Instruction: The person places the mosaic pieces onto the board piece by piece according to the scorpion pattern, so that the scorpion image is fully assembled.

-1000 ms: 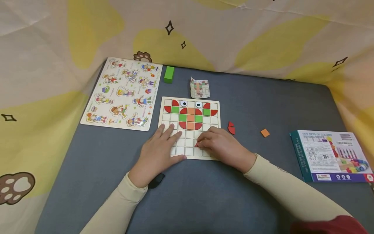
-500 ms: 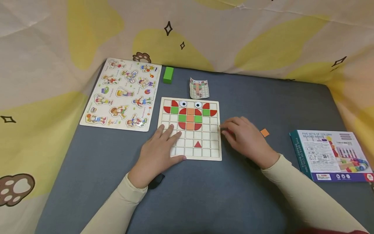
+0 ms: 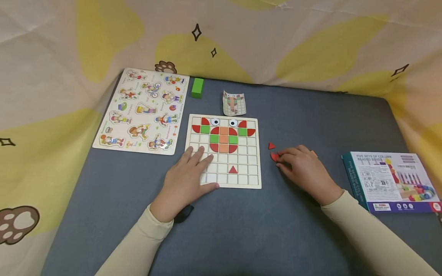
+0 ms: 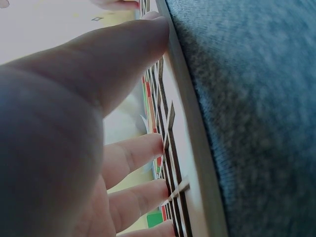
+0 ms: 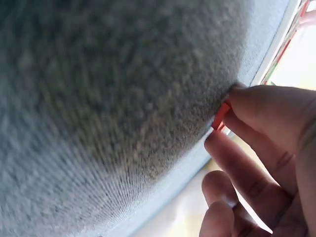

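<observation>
My left hand (image 3: 183, 182) rests with spread fingers on the lower left of a wooden grid board (image 3: 254, 180). Red, green and orange tiles and two googly eyes fill part of its upper rows. A red triangle tile (image 3: 233, 169) lies lower down in the grid. To the right of the board, my right hand (image 3: 305, 168) pinches a red quarter-circle tile (image 3: 274, 156) at the tabletop; the right wrist view shows the red tile (image 5: 221, 116) between thumb and fingers. Just beyond it lies another red triangle (image 3: 271, 146). An orange square (image 3: 313, 153) is mostly hidden behind the right hand.
A small pattern card (image 3: 234, 103) stands curled behind the board, near a green block (image 3: 197, 88). At the left lies a picture puzzle board (image 3: 138, 124). A bead-set box (image 3: 390, 180) sits at the right. Patterned cloth (image 3: 262, 46) surrounds the grey table.
The right hand has left a red triangle on the board's lower grid and moved right to the loose red tiles. It now holds the quarter-circle, apart from the other triangle. The left hand stays put.
</observation>
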The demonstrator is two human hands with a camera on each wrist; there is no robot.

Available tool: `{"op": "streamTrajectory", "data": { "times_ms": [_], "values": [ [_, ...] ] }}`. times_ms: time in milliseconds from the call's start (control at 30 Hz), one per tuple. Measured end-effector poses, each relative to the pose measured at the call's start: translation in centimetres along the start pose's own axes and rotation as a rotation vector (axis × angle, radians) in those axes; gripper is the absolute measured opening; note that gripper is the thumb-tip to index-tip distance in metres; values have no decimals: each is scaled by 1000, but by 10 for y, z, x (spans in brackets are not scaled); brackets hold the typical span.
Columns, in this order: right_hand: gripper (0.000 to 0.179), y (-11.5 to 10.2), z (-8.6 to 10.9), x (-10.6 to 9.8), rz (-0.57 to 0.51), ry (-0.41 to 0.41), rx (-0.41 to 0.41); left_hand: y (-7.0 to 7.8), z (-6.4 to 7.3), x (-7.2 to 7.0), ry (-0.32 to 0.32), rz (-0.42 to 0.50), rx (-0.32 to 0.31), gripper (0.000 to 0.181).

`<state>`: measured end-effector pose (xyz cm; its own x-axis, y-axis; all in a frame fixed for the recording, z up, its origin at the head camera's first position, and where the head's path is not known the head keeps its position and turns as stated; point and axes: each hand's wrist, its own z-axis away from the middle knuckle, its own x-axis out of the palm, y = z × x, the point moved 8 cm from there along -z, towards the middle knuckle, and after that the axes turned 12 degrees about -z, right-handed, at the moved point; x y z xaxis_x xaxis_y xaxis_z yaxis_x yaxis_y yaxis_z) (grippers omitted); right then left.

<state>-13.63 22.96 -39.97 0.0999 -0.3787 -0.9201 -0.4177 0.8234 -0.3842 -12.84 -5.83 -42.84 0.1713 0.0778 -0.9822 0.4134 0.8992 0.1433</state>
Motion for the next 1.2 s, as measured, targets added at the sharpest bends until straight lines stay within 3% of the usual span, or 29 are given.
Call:
{"op": "streamTrajectory", "data": {
  "times_ms": [300, 533, 767, 967, 1200],
  "values": [
    [11, -16, -9, 2, -57, 9, -45, -1, 0, 1, -2, -2, 3, 87],
    [18, -78, -36, 20, -155, -37, -189, 0, 0, -2, 9, -13, 8, 86],
    [17, -126, -57, 42, -103, -75, -358, 1, -1, -3, 3, -30, 18, 85],
    [18, -133, -59, 51, -4, -70, -429, 2, -1, -4, -3, -39, 20, 85],
    [20, -127, -58, 53, 19, -57, -383, 1, 0, -2, -2, -42, 14, 85]
  ]
}}
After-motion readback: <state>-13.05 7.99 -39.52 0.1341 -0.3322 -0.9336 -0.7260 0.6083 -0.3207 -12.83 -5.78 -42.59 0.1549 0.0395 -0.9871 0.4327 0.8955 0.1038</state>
